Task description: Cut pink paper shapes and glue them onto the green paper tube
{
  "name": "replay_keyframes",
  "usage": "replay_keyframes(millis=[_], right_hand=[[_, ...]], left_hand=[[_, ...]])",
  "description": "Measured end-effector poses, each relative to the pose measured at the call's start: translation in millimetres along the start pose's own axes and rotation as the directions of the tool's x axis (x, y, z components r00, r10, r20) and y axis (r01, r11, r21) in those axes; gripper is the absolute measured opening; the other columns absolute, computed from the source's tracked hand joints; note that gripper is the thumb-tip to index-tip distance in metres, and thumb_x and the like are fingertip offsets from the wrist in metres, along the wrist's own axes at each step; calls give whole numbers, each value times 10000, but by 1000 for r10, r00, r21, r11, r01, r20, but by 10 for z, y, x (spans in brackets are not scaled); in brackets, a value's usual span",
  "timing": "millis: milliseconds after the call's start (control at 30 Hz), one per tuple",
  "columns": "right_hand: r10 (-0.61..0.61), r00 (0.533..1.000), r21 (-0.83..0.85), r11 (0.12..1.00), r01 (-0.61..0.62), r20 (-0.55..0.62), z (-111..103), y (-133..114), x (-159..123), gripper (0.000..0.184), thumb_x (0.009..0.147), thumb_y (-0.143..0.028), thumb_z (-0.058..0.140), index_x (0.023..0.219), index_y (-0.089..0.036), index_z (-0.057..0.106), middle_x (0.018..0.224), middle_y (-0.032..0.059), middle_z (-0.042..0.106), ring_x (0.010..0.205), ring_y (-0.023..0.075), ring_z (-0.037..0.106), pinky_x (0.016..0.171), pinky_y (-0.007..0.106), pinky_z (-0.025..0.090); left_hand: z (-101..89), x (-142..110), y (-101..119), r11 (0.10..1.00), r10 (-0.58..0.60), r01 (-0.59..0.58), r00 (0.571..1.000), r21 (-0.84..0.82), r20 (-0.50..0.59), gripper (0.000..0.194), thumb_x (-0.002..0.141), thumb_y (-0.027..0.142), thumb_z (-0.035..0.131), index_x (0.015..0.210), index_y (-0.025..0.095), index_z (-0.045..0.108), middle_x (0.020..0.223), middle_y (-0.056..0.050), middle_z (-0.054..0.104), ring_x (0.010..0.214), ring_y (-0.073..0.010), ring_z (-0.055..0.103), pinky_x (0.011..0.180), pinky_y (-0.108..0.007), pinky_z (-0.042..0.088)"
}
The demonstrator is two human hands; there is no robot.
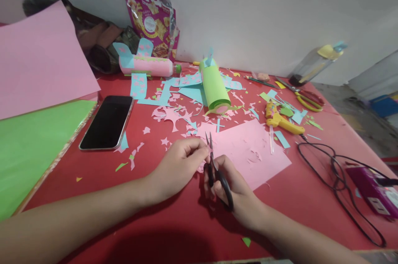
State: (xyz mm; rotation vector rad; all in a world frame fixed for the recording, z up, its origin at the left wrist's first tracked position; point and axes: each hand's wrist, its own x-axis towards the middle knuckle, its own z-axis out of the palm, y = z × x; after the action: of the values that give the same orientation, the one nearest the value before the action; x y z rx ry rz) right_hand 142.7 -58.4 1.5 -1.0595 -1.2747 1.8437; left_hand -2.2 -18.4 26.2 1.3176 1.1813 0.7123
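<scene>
1. While the right hand (238, 191) has its fingers wrapped through the handles of black scissors (212, 163), the narrowly parted blades point away from the body, probably so that they meet the paper straight on.
2. The left hand (177, 168) has thumb and forefinger closed in a narrow pinch on a small pink paper piece (210, 149) at the blades, presumably to steady it there; its outline is too small to tell.
3. Just beyond the hands, a pink sheet (239, 148) lies flat on the red bench (139, 222), within easy reach, with cut scraps on it.
4. A pink bottle (149, 66) with blue paper flaps lies on its side near the wall, and a green tube (215, 85) lies nearby, both apparently set back to leave working room.
5. The yellow glue gun (281, 121) sits to the right, its black cord (336, 173) looping on that side, seemingly clear of the hands.
6. Large white letters run across the top of the purple snack bag (152, 19), but creases and glare hide the name; the round white emblem is unreadable.
7. The phone (107, 123) shows a dark screen, with no writing. The label on the purple box (371, 191) is too small to read.
</scene>
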Motion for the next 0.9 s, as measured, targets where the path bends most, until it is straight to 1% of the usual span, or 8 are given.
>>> replay_keyframes(millis=[233,367,533,667,767,833,900], right_hand=[[6,1000,22,1000,-6,-10,-5,12,5,399,705,-564,527,788,-232,321,574,-84,376,454,71,334,438,217,321],[3,1000,26,1000,-2,-27,-4,28,8,395,696,-548,551,783,-229,334,576,-88,377,438,63,341,422,205,308],[11,999,29,1000,-9,-44,-1,43,2,393,694,-540,559,787,-227,341,555,-92,405,418,63,373,402,196,312],[24,998,53,998,-21,-49,-17,24,14,382,706,-524,556,770,-233,316,519,-97,438,385,65,383,375,192,334],[0,995,30,1000,3,-102,-52,-16,46,391,693,-518,570,748,-231,310,513,-99,443,394,58,371,389,186,327],[-39,985,20,999,43,-165,-81,-41,75,388,691,-504,581,728,-226,313,539,-95,445,423,57,405,428,195,338],[-74,976,27,996,81,-205,-110,-51,103,386,688,-496,587,714,-225,313,580,-86,460,437,57,423,434,200,326]], left_hand=[[0,-2,-6,1000,18,-18,1000,-18,-1,254,772,221,408,526,163,439,533,36,454,551,-94,435,563,-210,355],[2,0,2,1000,22,-22,1000,-17,-8,244,766,215,407,530,161,444,534,39,454,550,-90,430,556,-202,351],[-13,6,9,999,34,-35,999,-22,-17,250,743,196,401,496,163,381,494,55,389,496,-74,369,493,-190,308],[-28,8,-4,1000,27,-27,999,-2,-21,247,736,197,391,493,166,360,485,56,346,490,-76,347,487,-195,296],[-30,9,-3,1000,18,-18,1000,11,-23,235,738,195,387,507,168,354,497,56,324,493,-77,330,487,-198,288],[-29,16,-1,1000,9,-9,1000,12,-26,237,746,202,386,514,169,353,503,57,319,495,-78,329,488,-197,290],[-27,30,-8,1000,11,-11,999,23,-32,238,756,214,389,523,167,373,510,55,337,503,-80,346,496,-198,302]])
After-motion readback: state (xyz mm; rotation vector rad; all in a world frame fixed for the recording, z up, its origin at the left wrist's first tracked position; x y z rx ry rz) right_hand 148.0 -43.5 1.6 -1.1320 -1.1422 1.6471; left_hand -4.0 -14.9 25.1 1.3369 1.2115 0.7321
